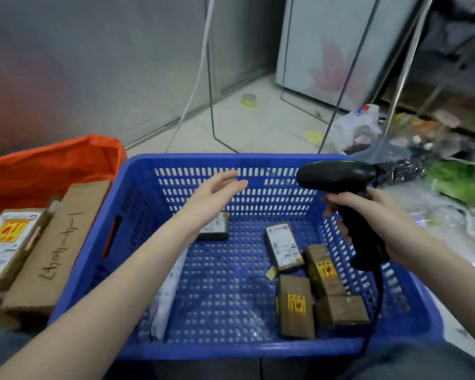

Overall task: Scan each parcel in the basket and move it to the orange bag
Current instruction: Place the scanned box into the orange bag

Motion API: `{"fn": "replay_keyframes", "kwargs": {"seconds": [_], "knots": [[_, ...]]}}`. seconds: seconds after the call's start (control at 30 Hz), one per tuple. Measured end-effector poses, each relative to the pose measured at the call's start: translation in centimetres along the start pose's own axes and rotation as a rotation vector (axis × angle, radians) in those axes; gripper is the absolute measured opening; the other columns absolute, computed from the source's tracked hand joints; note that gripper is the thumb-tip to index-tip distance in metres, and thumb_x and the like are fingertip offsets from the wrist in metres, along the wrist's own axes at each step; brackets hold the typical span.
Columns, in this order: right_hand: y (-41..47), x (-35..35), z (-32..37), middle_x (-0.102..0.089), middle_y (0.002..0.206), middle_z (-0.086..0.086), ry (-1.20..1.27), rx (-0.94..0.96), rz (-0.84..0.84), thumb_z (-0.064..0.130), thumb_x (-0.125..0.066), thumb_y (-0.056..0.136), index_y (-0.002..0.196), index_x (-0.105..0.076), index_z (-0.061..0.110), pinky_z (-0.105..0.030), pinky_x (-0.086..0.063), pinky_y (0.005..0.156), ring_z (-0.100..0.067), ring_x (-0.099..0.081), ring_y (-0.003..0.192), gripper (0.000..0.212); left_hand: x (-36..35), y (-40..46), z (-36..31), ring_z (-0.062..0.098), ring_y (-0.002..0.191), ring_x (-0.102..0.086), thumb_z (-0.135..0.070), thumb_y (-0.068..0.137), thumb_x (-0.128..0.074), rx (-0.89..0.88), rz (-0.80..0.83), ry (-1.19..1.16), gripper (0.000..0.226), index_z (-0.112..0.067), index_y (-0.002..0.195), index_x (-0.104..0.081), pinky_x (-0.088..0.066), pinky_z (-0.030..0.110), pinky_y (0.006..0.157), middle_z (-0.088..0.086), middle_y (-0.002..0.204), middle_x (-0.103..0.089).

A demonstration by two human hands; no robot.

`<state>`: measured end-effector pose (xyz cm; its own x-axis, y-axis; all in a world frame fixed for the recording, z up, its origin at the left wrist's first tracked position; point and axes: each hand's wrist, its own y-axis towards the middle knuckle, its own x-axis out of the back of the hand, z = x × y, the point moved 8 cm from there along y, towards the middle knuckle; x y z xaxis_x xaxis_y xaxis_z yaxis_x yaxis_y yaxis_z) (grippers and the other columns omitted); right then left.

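Note:
A blue plastic basket (137, 187) sits in front of me with several small brown parcels in it. One labelled parcel (284, 248) lies face up near the middle, another (214, 227) sits partly hidden under my left hand, and three (296, 305) cluster at the right. My left hand (217, 192) hovers over the basket with fingers straight, holding nothing. My right hand (376, 215) grips the handle of a black barcode scanner (337, 175) above the basket's right side. The orange bag (52, 165) lies at the left with two cardboard parcels (58, 245) on it.
A white flat packet (167, 292) leans along the basket floor at the left. Plastic bags and litter (357, 127) cover the floor at the right. A tape roll (248, 100) and thin metal frame legs (211, 105) stand behind the basket, with a white cable hanging there.

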<state>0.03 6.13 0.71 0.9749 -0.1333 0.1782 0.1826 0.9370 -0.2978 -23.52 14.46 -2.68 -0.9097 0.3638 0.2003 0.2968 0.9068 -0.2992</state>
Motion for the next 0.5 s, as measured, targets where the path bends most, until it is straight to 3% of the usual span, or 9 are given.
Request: {"fn": "replay_keyframes", "kwargs": {"seconds": [0.17,0.23,0.33,0.5], "knots": [[3.4,2.5,-6.0,-0.058,0.064,-0.012,-0.020,-0.082,-0.089,0.023,-0.064,0.086,0.082,-0.062,0.000,-0.028,-0.040,0.045,-0.018,-0.048,0.043,0.023,-4.5,4.6,4.1,0.009,0.128,-0.046,-0.048,0.091,-0.056,0.100,0.061,0.049,0.050,-0.032,0.138,-0.046,-0.034,0.030,0.104,-0.012,0.138,-0.050],[5.0,2.9,-8.1,-0.059,0.067,-0.013,-0.002,-0.119,-0.113,0.023,-0.063,0.085,0.089,-0.062,-0.003,-0.030,-0.039,0.046,-0.021,-0.047,0.046,0.027,-5.9,6.5,5.8,0.010,0.127,-0.047,-0.045,0.092,-0.056,0.121,0.074,0.061,0.050,-0.029,0.138,-0.047,-0.035,0.029,0.101,-0.010,0.138,-0.050],[7.1,2.9,-11.0,-0.059,0.072,-0.018,-0.058,-0.173,-0.130,0.024,-0.063,0.083,0.083,-0.063,0.000,-0.031,-0.040,0.048,-0.022,-0.048,0.046,0.024,-7.6,9.3,9.0,0.011,0.124,-0.048,-0.044,0.091,-0.058,0.161,0.076,0.089,0.051,-0.026,0.138,-0.047,-0.036,0.028,0.097,-0.007,0.137,-0.052],[10.6,2.1,-16.5,-0.060,0.059,-0.002,-0.137,-0.261,-0.106,0.022,-0.061,0.085,0.080,-0.062,0.002,-0.025,-0.043,0.043,-0.014,-0.050,0.043,0.020,-10.7,12.5,16.1,0.011,0.118,-0.046,-0.044,0.092,-0.058,0.295,0.133,0.125,0.060,-0.021,0.144,-0.039,-0.036,0.029,0.092,-0.003,0.142,-0.046]]}}
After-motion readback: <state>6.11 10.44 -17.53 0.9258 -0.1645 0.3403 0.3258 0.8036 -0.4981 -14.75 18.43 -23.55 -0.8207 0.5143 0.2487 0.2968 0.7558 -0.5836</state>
